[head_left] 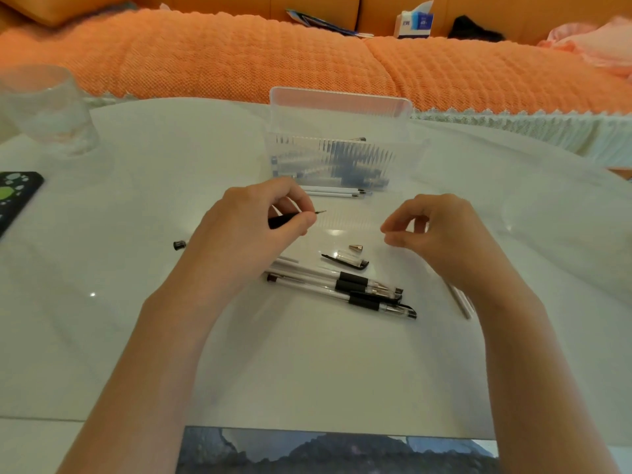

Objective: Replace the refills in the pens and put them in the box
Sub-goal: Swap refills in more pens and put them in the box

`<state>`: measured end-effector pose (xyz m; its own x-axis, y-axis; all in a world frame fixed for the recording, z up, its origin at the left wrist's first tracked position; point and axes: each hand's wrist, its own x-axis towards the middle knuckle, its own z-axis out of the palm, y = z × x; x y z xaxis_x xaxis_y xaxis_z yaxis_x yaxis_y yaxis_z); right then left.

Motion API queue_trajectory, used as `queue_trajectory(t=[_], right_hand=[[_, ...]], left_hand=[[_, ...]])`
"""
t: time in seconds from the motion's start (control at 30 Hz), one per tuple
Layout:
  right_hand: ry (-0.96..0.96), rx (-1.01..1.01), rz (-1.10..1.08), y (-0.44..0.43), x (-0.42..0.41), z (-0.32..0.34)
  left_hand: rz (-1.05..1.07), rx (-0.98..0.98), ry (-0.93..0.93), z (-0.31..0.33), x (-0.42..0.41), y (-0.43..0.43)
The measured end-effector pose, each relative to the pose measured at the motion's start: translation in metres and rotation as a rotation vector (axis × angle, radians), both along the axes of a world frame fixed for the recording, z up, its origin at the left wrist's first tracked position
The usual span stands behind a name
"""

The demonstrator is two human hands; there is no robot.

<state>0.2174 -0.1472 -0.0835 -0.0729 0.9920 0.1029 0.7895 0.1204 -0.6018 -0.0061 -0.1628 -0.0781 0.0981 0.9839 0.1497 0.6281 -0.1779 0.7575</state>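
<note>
My left hand point(253, 220) grips a pen barrel point(284, 219) with a black grip, its refill tip poking out to the right; the barrel's back end shows left of my wrist. My right hand point(434, 227) hovers to the right with curled fingers and holds nothing. A metal tip cone point(355, 248) and a clear cap with a black clip point(347, 260) lie between the hands. Three clear pens point(342, 290) lie side by side below them. The clear ribbed box point(330, 159) stands open behind, with pens inside. Loose refills point(333, 191) lie at its front.
A refill point(460, 301) lies partly under my right wrist. A clear glass point(44, 107) stands at the far left, a dark phone point(17, 196) below it. An orange sofa point(239, 59) runs behind the white table point(136, 200). A dark picture point(335, 451) lies at the near edge.
</note>
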Motion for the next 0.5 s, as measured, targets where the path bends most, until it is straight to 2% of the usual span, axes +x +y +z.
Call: queue_trajectory(t=[0.23,0.5], right_hand=[[-0.115,-0.079,0.024,0.0026,0.0034,-0.0022],[-0.113,-0.023,0.018,0.0016,0.0028,-0.0001]], left_hand=[[-0.011,-0.023,0.027,0.0003,-0.0009,-0.0003],[-0.015,-0.027,0.048,0.0018,-0.0016,-0.0005]])
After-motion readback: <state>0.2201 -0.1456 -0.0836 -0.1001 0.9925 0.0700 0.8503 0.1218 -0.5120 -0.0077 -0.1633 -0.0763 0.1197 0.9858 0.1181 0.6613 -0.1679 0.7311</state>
